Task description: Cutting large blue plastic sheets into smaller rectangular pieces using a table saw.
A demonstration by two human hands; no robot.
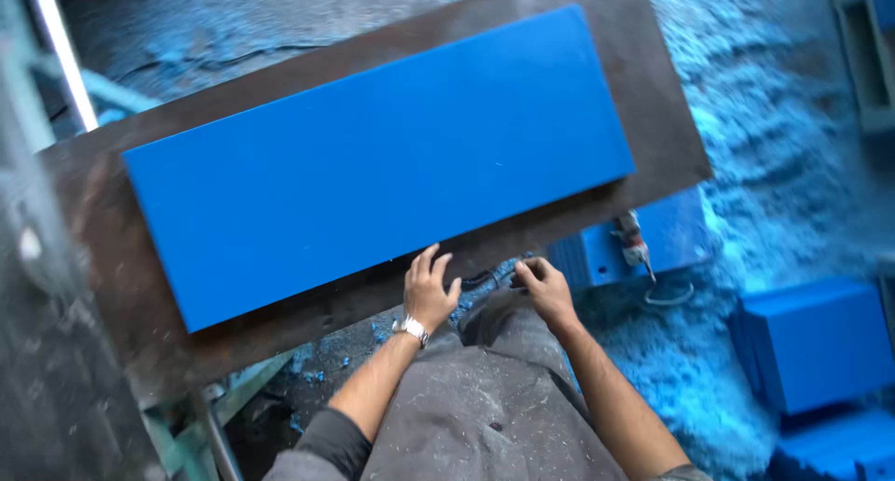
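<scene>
A long blue flat slab lies on a dark brown metal table. My left hand, with a wristwatch on its wrist, rests open on the table's near edge, fingertips close to the slab's front edge. My right hand sits just off the table edge over my grey dusty trousers, fingers curled; whether it holds anything is not visible.
Blue shavings cover the floor on the right. Blue blocks stand at the lower right, and another blue block with a small tool on it lies under the table's edge. A metal frame stands at the lower left.
</scene>
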